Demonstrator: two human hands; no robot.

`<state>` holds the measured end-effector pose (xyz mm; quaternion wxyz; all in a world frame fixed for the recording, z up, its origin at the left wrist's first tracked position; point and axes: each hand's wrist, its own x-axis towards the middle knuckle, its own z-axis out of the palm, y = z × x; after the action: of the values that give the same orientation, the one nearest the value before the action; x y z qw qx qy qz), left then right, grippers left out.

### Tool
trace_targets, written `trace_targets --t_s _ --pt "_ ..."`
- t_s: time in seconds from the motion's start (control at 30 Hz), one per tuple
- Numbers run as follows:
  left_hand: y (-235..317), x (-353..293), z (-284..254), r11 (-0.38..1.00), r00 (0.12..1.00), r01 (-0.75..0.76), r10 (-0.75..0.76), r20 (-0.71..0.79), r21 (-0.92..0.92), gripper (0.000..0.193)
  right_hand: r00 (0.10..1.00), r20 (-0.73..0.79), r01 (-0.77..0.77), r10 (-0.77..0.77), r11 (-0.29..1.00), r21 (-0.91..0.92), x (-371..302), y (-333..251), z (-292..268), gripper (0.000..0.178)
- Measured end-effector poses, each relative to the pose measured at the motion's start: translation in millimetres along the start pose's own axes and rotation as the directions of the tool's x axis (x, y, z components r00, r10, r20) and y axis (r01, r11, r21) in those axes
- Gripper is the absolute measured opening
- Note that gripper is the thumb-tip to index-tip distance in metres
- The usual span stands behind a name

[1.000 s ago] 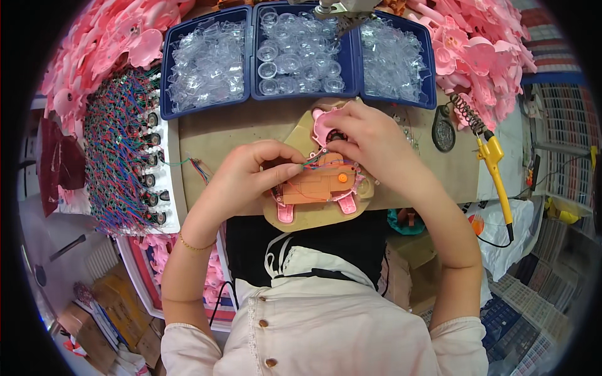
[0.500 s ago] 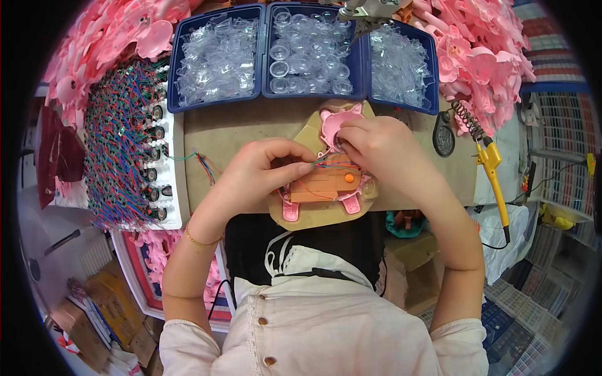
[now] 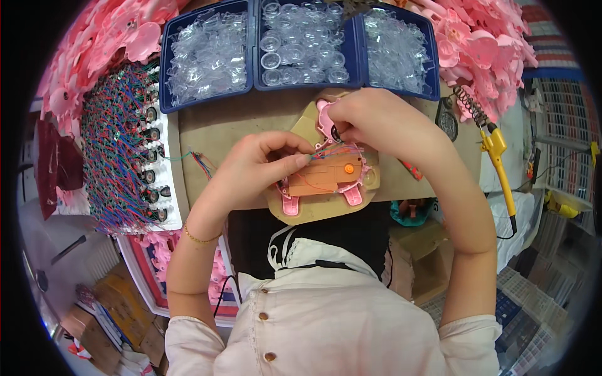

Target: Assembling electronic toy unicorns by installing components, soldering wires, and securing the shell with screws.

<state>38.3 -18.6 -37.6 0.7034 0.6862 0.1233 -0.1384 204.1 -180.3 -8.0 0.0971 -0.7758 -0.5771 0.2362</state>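
Observation:
A pink plastic toy shell (image 3: 290,205), shaped like an animal, lies on a tan fixture board (image 3: 302,218) at the table's front edge. An orange-brown block with an orange button (image 3: 349,168) fills its body. My left hand (image 3: 260,164) pinches thin coloured wires (image 3: 326,152) between thumb and forefinger, just above the block. Over the shell's head part bends my right hand (image 3: 376,122), its fingers closed and turned down. Beside those fingertips shows a dark round part (image 3: 335,133); what the fingers grip is hidden behind the hand.
Blue bins (image 3: 254,94) of clear plastic parts line the back. Left stands a white tray (image 3: 180,194) with wired circuit parts (image 3: 113,150). Pink shells (image 3: 480,47) are heaped at both back corners. A yellow soldering iron (image 3: 498,163) rests in a coiled holder at right.
My right hand has moved slightly up and left over the shell's head, its elbow farther out. A red tool now shows beside the right forearm. My left hand still pinches the wires.

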Motion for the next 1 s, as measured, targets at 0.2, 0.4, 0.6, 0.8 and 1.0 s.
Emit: trace_targets --t_s 0.2,0.4,0.6,0.8,1.0 --pt "-7.5 -1.5 1.6 1.000 0.997 -0.001 0.000 -0.076 -0.019 0.019 0.893 -0.427 0.159 -0.143 0.987 0.001 -33.3 -27.4 12.0 0.009" --pt "-0.3 -0.5 3.5 0.999 0.999 -0.044 0.045 -0.021 0.020 0.018 0.792 -0.469 0.440 -0.391 0.898 -0.005 -51.2 -52.3 65.5 0.016" --pt "-12.9 -35.2 38.4 0.369 0.768 -0.298 0.640 -0.008 0.881 0.025 0.793 -0.574 0.330 -0.204 0.936 0.123 -71.5 -32.6 53.4 0.023" --pt "-35.2 -46.8 52.1 0.244 0.714 -0.245 0.700 0.005 0.938 0.035 0.944 -0.323 0.117 -0.068 0.984 0.135 -61.4 -4.4 22.1 0.033" --pt "-34.5 -39.5 50.2 0.309 0.705 -0.304 0.709 -0.005 0.901 0.033 0.968 -0.200 0.143 -0.150 0.989 -0.046 -64.4 -3.1 20.2 0.023"
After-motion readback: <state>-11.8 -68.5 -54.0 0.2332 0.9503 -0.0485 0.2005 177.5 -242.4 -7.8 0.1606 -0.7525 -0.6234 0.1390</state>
